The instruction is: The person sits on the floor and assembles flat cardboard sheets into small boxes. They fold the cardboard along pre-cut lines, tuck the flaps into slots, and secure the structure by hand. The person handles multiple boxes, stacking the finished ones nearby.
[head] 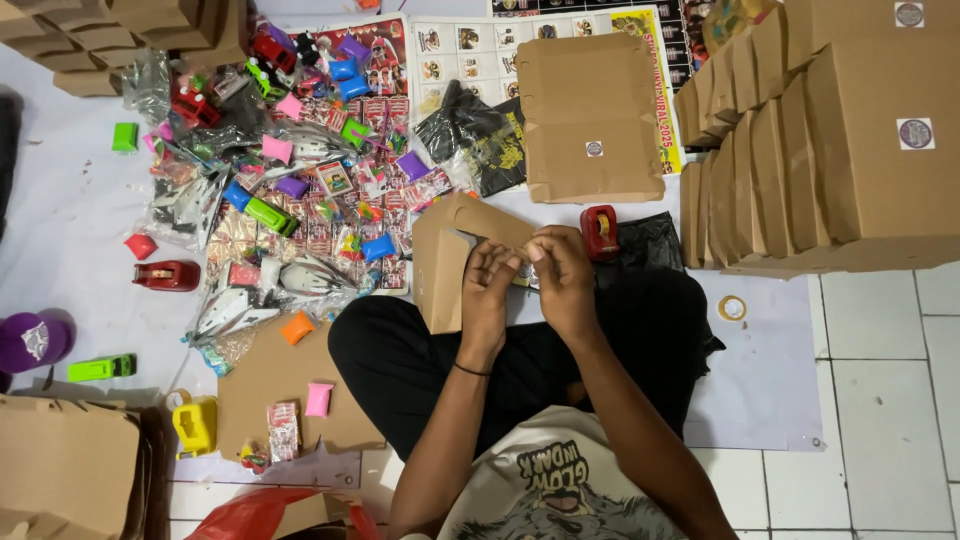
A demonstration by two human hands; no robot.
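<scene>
I sit cross-legged on the floor. A small brown cardboard box point(445, 262) rests tilted on my left knee. My left hand point(487, 290) and my right hand point(562, 280) are raised close together just right of the box, fingertips pinching a small pale thing between them, too small to tell what it is. The left hand's fingers touch the box's edge. A black band circles my left wrist.
A heap of small colourful toys and packets point(300, 180) lies to the left. Red tape dispensers point(600, 232) point(167, 275) sit nearby. A folded box point(590, 120) lies ahead, stacked boxes point(820, 140) at right, a tape roll point(732, 307), flat cardboard point(65, 465) at left.
</scene>
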